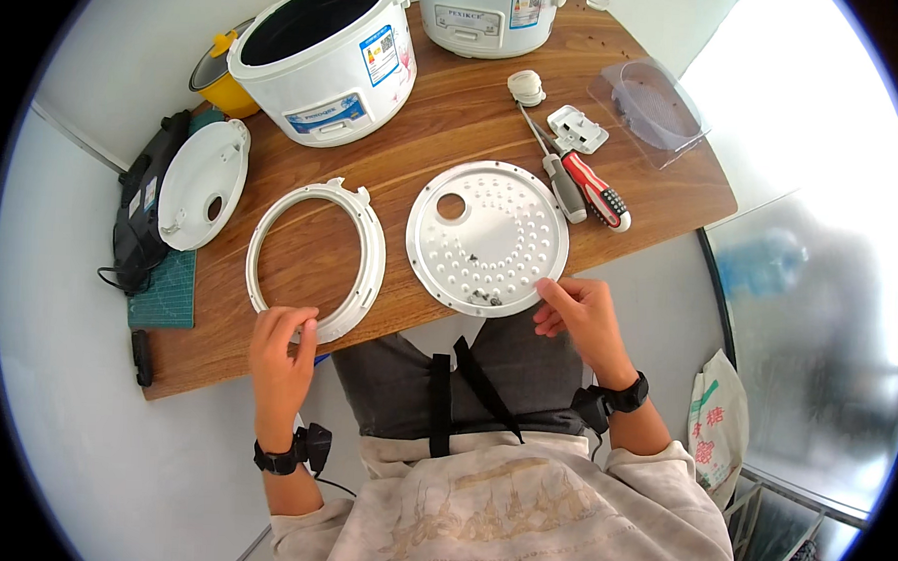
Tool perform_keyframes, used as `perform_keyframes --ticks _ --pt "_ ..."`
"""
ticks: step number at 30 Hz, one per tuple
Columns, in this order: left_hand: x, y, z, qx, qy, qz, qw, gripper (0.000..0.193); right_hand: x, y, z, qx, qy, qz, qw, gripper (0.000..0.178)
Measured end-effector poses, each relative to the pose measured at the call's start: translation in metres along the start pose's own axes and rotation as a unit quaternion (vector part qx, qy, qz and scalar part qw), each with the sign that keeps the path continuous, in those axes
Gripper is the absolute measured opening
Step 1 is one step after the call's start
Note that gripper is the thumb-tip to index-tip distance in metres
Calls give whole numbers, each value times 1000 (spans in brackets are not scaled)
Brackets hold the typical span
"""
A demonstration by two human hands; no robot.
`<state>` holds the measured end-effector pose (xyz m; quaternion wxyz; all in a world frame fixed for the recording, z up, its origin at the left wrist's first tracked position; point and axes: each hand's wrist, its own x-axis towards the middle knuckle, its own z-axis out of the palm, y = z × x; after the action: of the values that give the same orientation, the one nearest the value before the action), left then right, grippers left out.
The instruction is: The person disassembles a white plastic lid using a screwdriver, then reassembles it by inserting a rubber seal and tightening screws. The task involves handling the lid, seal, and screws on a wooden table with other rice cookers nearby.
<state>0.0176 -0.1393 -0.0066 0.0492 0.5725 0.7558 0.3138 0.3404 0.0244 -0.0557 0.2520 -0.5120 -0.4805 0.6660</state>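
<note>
A round silvery metal plate (515, 241) with rows of dimples and one larger hole overhangs the table's near edge. Small dark bits, apparently screws (483, 299), lie on it near the front rim. My right hand (581, 320) grips its near right edge, thumb on top and fingers curled below. To the left, a white plastic ring (372, 263) with tabs lies flat on the wood. The fingers and thumb of my left hand (283, 354) close on the ring's near edge; the exact contact is partly hidden.
Two white rice cooker bodies (323, 68) stand at the back, beside a yellow pot (228, 93). A white lid cover (205, 185) leans at left over a green mat (172, 296). Screwdrivers (595, 192), a white plastic piece (578, 130) and a clear tray (653, 105) lie at right.
</note>
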Motion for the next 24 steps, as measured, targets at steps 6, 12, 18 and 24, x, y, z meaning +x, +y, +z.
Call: perform_keyframes --ticks 6,12,18,24 --pt "-7 -34 -18 22 101 -80 991 19 -5 3 -7 59 -28 -5 998 31" --pt "10 -79 -16 -28 85 -161 983 39 -9 7 -8 104 -54 -12 993 29" --pt "17 -87 -12 -50 63 -149 986 38 -6 7 -11 122 -63 -29 990 27" --pt "21 -72 -13 -47 46 -160 985 37 -7 0 -9 129 -78 -46 988 26"
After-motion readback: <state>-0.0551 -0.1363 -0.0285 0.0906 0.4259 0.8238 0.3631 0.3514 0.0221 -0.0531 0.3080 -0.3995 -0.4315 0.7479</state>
